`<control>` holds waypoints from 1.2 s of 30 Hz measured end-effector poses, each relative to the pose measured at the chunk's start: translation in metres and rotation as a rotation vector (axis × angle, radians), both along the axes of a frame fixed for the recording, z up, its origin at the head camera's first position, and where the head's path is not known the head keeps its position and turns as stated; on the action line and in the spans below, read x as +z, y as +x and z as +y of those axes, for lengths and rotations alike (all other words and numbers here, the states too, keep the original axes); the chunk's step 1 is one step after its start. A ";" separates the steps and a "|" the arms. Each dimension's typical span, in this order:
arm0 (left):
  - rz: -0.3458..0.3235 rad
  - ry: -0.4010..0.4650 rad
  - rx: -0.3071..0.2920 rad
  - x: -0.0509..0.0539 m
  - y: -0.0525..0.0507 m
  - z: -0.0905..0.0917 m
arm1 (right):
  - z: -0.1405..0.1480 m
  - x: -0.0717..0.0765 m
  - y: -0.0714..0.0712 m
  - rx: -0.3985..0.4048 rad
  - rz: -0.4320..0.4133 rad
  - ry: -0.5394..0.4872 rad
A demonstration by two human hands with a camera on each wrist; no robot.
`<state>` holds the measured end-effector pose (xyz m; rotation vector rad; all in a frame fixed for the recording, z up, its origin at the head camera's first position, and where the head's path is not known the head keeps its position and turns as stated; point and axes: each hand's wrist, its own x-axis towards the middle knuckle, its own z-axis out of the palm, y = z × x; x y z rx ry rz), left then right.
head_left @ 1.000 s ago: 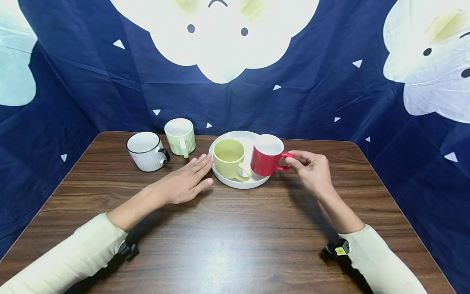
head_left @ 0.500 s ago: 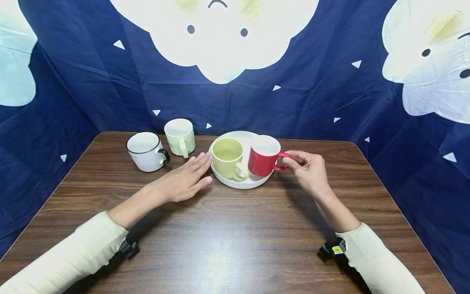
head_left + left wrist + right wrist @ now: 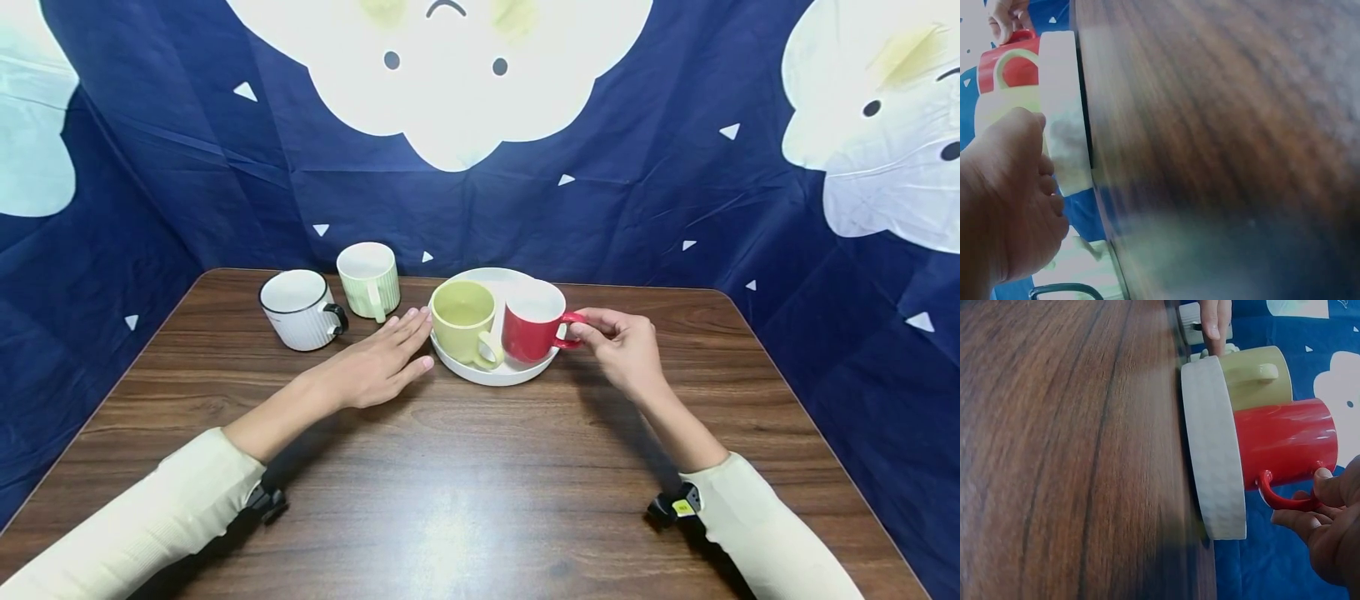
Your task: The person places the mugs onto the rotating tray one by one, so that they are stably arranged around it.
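Apparently the step in hand is seating the red mug in the white tray, next to the yellow-green mug. From the head view, the right hand pinches the red handle between thumb and fingers; the left hand lies with fingers straight, their tips at the tray's left rim, seemingly steadying it. The black-rimmed mug and the pale green mug stand outside the tray.

At the left wrist, the left thumb shows near the tray wall, but exact contact is hard to tell.

By the right wrist view, the red mug's base is hidden behind the tray wall, so whether it rests is unclear. Next, I judge, calls for settling it level, then loosening the pinch without nudging its neighbour.
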<state>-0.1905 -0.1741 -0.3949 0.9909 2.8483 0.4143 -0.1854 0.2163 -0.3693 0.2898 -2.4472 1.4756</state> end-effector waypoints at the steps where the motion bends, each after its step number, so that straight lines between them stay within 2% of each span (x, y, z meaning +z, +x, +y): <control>1: 0.002 0.000 -0.001 0.000 0.000 0.000 | -0.001 0.000 0.000 -0.001 -0.003 0.002; 11: 0.021 0.002 -0.017 0.000 0.013 -0.004 | -0.005 0.001 0.000 -0.012 -0.006 0.028; 21: 0.006 -0.016 -0.029 0.001 0.034 -0.004 | -0.007 -0.001 -0.001 -0.003 -0.014 0.022; 36: 0.046 -0.046 -0.126 0.005 0.064 0.014 | -0.007 -0.002 -0.003 -0.006 -0.020 0.024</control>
